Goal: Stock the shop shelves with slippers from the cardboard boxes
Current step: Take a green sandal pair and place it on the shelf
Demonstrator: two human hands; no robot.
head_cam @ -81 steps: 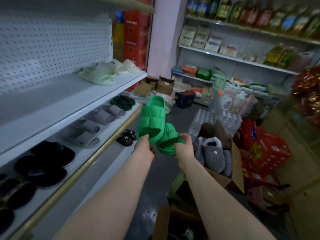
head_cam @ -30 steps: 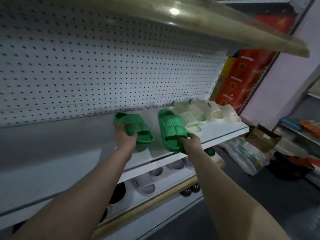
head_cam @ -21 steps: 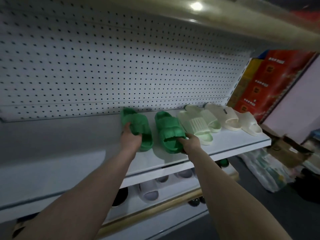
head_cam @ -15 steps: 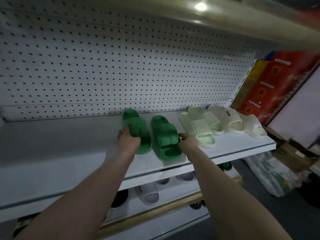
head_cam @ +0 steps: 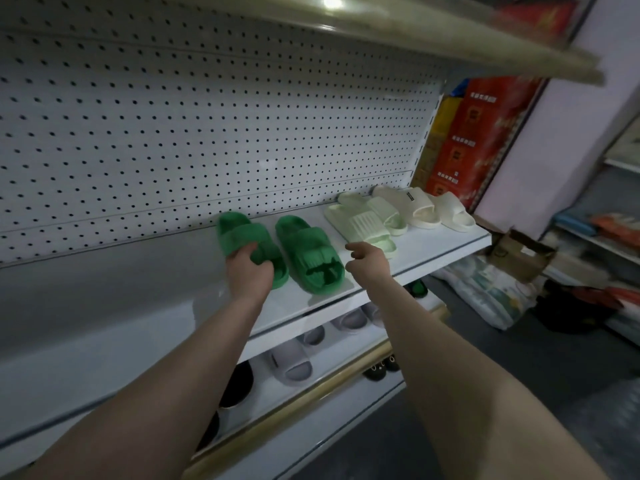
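Observation:
Two bright green slippers lie side by side on the white shelf (head_cam: 446, 251), toes toward me. My left hand (head_cam: 247, 271) grips the left green slipper (head_cam: 239, 233) at its strap. The right green slipper (head_cam: 308, 252) lies free on the shelf. My right hand (head_cam: 369, 261) hovers just right of it, fingers loosely spread, holding nothing. To the right stand a pale green pair (head_cam: 363, 220) and a cream pair (head_cam: 422, 206).
A white pegboard (head_cam: 207, 133) backs the shelf, with another shelf (head_cam: 450, 36) overhead. Grey slippers (head_cam: 291, 362) and dark slippers (head_cam: 235, 382) fill the lower shelf. An open cardboard box (head_cam: 519, 251) and a plastic bag (head_cam: 485, 292) sit on the floor at right, beside red cartons (head_cam: 478, 140).
My right hand has let go of the right green slipper and drawn back a little to the right. The left hand still holds the left slipper on the shelf.

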